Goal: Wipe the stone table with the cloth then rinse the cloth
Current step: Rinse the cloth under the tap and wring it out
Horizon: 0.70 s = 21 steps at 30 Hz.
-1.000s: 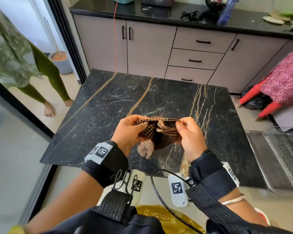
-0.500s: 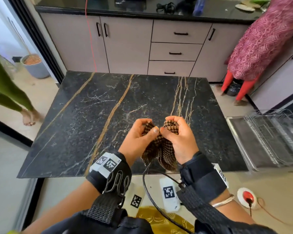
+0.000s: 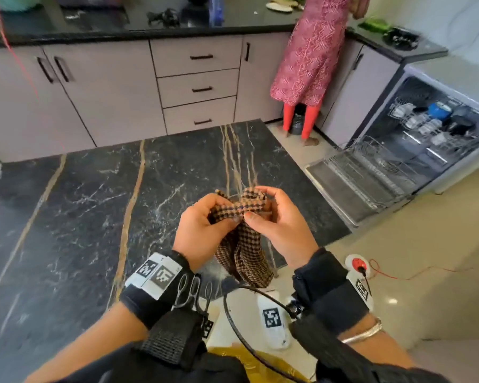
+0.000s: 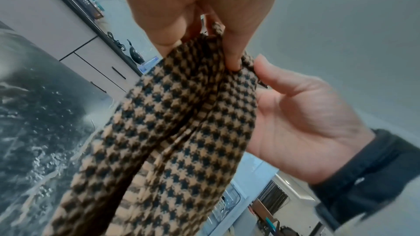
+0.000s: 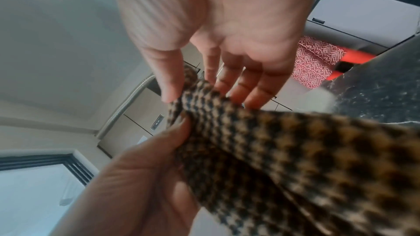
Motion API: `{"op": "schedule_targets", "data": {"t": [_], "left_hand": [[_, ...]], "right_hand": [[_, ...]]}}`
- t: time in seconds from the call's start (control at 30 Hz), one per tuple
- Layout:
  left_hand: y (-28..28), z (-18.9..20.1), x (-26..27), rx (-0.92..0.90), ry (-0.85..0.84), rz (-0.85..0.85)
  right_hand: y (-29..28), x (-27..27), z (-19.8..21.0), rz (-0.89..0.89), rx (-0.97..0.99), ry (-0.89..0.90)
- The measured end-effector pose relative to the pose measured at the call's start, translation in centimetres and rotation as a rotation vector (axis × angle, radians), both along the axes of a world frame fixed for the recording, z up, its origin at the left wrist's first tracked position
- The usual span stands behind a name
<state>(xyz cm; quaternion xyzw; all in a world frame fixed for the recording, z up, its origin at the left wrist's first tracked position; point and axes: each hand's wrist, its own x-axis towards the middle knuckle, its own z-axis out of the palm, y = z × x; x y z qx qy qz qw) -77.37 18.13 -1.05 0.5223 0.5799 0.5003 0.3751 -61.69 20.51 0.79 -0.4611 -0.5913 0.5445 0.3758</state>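
Both my hands hold a brown-and-black houndstooth cloth (image 3: 243,252) in the air above the near right corner of the black stone table (image 3: 80,217). My left hand (image 3: 221,214) pinches its top edge from the left, and my right hand (image 3: 256,211) pinches it from the right. The rest hangs down bunched between my wrists. In the left wrist view my left hand (image 4: 204,46) pinches the cloth (image 4: 181,132) between thumb and finger. In the right wrist view my right hand (image 5: 200,92) nips the cloth (image 5: 284,150) edge, and the left thumb presses it from below.
An open dishwasher (image 3: 426,128) stands to the right, its door (image 3: 351,186) folded down near the table's corner. A person in a pink dress (image 3: 313,51) stands at the black counter. Cabinets with drawers (image 3: 199,89) run behind the table. A red plug (image 3: 357,264) lies on the floor.
The cloth, held spread between my hands a second ago, is now gathered and hangs down. My view and hands have swung right, toward the table's right corner and the dishwasher.
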Motion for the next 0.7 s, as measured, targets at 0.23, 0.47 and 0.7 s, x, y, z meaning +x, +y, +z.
{"op": "schedule_targets", "data": {"t": [0.23,0.47,0.7], "left_hand": [[-6.2,0.8,-10.0,0.037,-0.080,0.317],[-18.1,0.9,-18.4,0.064,-0.083,0.987],[-33.1,2.2,-13.2,0.069,-0.026,1.692]], "right_hand": [[-1.1,-12.4,-0.6,0.388,0.131,-0.191],[-6.8,-26.2,0.1,0.981,0.293,-0.126],[-17.3,-32.6,1.0,1.671,0.454,-0.026]]}}
